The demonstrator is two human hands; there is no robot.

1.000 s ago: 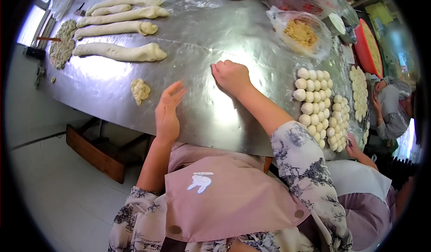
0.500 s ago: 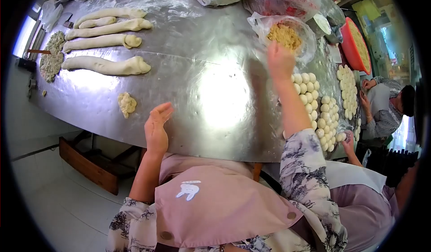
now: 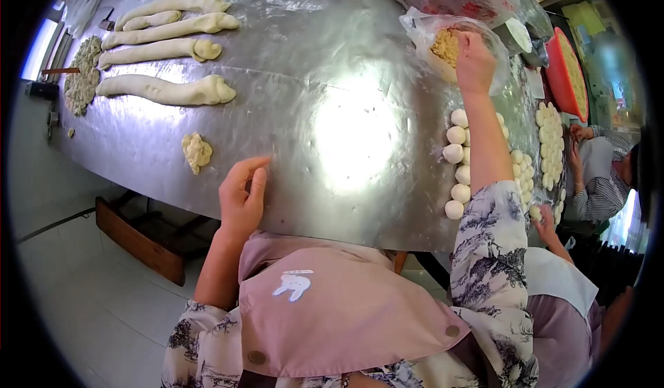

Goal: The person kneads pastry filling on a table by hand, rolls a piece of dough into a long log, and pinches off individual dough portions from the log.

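My left hand (image 3: pixel 241 198) hovers near the table's front edge, fingers and thumb apart, holding nothing. To its left on the metal table (image 3: pixel 277 111) lies a small lump of dough (image 3: pixel 197 153). My right hand (image 3: pixel 476 63) reaches to the bowl of crumbly yellow filling (image 3: pixel 444 48), its fingers closed at the filling's right side. Whether anything is pinched between those fingers is too small to tell. Below the bowl, white dough balls (image 3: pixel 454 153) stand in rows, partly hidden by my right forearm.
Several long dough rolls (image 3: pixel 166 89) lie at the back left, beside a rough dough mass (image 3: pixel 83 77). A red basin (image 3: pixel 567 73) stands at the right. A co-worker's hand (image 3: pixel 546 223) touches dough balls at the front right; another person (image 3: pixel 602 170) sits beyond.
My right hand has moved from the middle of the table, where it was a fist, right and back to the filling bowl. My left hand's thumb now stands apart from its fingers.
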